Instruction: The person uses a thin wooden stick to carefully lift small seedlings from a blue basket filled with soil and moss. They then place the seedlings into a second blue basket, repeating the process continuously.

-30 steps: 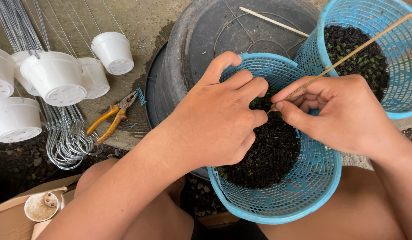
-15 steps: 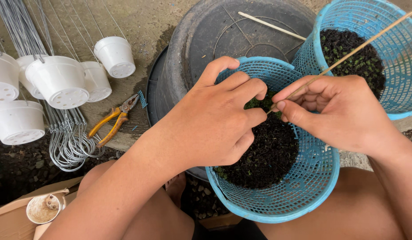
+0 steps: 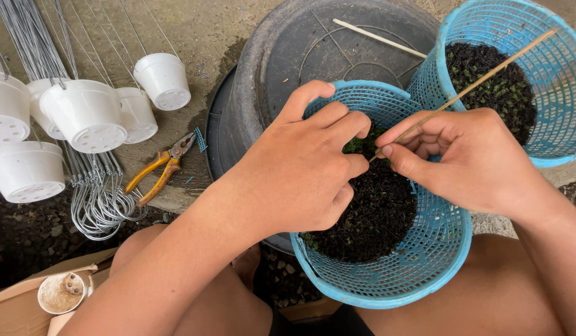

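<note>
Over the near blue basket [image 3: 387, 274] of dark soil, the left hand [image 3: 300, 174] is curling its fingers onto small green plants [image 3: 361, 144], seemingly to steady them, while the right hand [image 3: 468, 158] is pinching a thin stick [image 3: 468, 90] pen-like, its tip meeting them there.

We are seeing soft, even daylight with sharp focus throughout; faint shadows are pooling at 7 o'clock, and edges are bending slightly outward.
</note>
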